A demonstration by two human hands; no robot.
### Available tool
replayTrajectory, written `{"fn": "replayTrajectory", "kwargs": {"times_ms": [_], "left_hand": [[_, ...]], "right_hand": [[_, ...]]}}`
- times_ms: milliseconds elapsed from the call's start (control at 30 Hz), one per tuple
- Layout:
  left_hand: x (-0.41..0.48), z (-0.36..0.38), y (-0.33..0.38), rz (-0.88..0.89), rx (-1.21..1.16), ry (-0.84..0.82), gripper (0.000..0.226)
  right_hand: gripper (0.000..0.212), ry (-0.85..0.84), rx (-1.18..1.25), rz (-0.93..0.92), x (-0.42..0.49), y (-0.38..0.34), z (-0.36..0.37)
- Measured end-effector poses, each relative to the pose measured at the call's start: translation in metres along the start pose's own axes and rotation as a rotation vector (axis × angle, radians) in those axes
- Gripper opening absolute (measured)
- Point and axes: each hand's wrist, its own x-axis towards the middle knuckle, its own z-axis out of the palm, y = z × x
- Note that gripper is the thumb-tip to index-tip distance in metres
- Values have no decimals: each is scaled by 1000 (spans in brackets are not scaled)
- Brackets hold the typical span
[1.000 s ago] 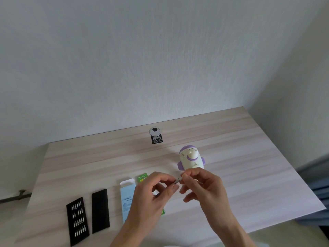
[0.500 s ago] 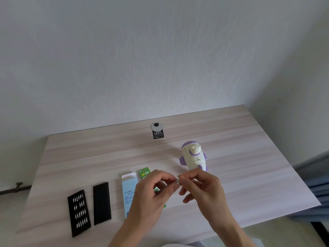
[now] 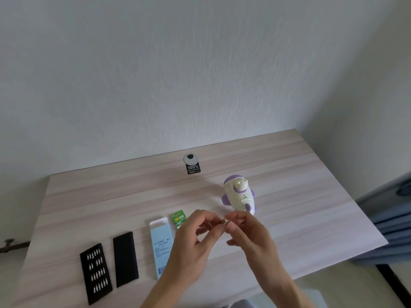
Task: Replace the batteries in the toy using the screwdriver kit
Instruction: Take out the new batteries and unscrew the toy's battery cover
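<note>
A white and purple toy (image 3: 239, 194) lies on the wooden table (image 3: 300, 196). In front of it, above the table, my left hand (image 3: 195, 238) and my right hand (image 3: 249, 230) meet fingertip to fingertip. Between them they pinch a small dark metal piece (image 3: 224, 220), likely a screwdriver bit or the driver's tip; most of it is hidden by the fingers. A black bit tray (image 3: 95, 272) with several silver bits lies at the front left. A green battery pack (image 3: 179, 218) lies partly behind my left hand.
A black case lid (image 3: 125, 258) lies beside the bit tray. A light blue open box (image 3: 161, 243) lies left of my left wrist. A black "100%" tag (image 3: 193, 168) and a round grommet (image 3: 190, 158) sit near the wall. Blue fabric (image 3: 395, 221) hangs past the table's right edge.
The view has shifted a little. Both hands stay joined over the small piece, with only slight finger movement.
</note>
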Motion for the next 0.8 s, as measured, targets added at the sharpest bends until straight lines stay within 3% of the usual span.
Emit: {"fn": "replayTrajectory", "kwargs": {"times_ms": [100,233,367,500,700,800], "left_hand": [[5,2,0,-27,-139,-13,4],[12,8,-8,-67,-219,-14,5],[14,24,-14,-129,-245,-39,9],[25,39,-14,-157,-308,-48,6],[51,80,-12,-277,-378,-11,5],[63,105,-15,-321,-421,5,17]], "right_hand": [[44,-68,137,72,-6,8,-1],[35,-80,211,124,-14,19,0],[15,79,287,142,-16,30,-6],[12,197,427,133,-5,33,-20],[6,252,598,148,23,29,-55],[8,241,605,166,40,27,-79]]}}
